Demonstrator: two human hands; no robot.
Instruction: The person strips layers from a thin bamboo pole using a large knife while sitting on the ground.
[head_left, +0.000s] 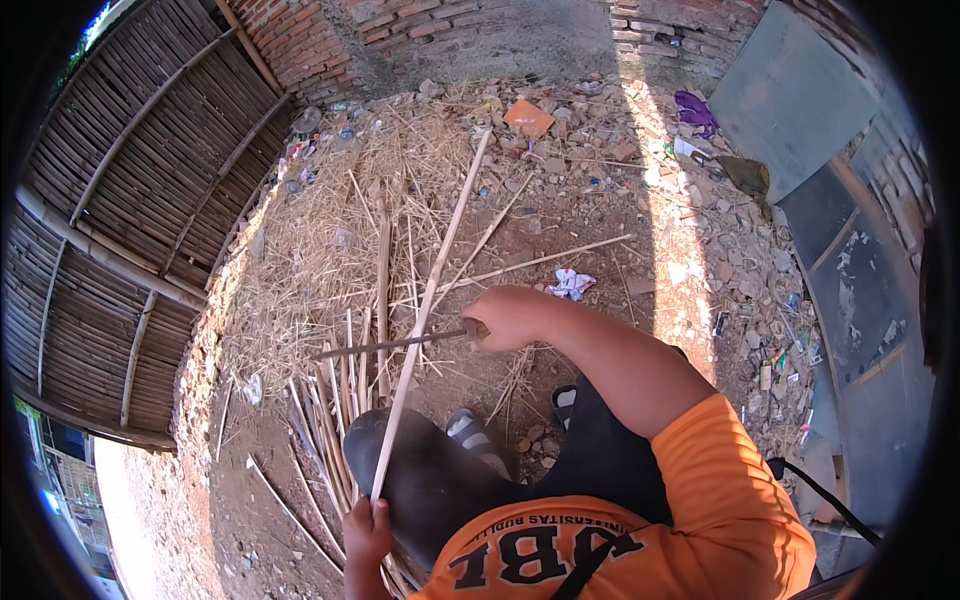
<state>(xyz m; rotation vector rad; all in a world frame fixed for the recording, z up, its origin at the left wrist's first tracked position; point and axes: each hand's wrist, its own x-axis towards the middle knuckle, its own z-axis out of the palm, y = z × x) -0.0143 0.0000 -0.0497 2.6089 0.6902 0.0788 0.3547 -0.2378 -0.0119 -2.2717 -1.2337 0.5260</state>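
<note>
My left hand grips the near end of a long pale split-bamboo strip beside my bent knee. The strip slants away from me over the knee, its far end up near the rubble. My right hand is closed on the handle of a long, narrow dark blade, which points left and crosses the strip at its middle. Whether the blade touches the strip I cannot tell. Several split-bamboo strips lie bundled on the ground left of my knee, partly hidden by it.
Bamboo shavings cover the ground ahead on the left. Loose strips lie across the dirt beyond my right hand, near a crumpled printed wrapper. Rubble and litter lie ahead and right. A woven bamboo panel stands left, a brick wall ahead.
</note>
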